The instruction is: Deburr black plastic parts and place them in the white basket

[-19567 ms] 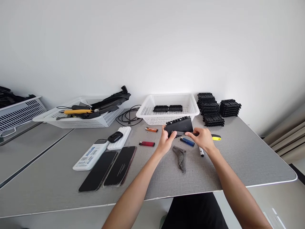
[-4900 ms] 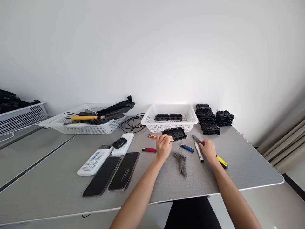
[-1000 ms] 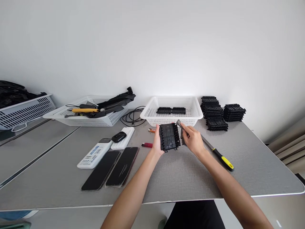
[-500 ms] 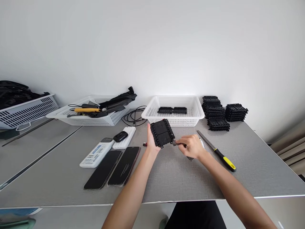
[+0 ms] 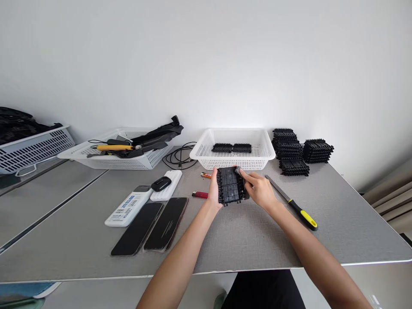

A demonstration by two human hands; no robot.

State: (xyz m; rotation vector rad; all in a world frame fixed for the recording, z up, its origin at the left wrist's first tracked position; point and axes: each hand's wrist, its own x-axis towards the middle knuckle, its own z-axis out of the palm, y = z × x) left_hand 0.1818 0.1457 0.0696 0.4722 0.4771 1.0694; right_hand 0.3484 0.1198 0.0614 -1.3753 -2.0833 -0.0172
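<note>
The left hand grips the left edge of a black plastic tray, held above the grey table. The right hand closes on a grey cloth pressed to the tray's upper right edge. Just beyond the grip stands a white basket; a yellow-handled file lies right of it.

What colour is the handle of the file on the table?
The handle is black with a yellow end, clearest in the head view, right of the right hand.

Bare white wall, grey table
</note>
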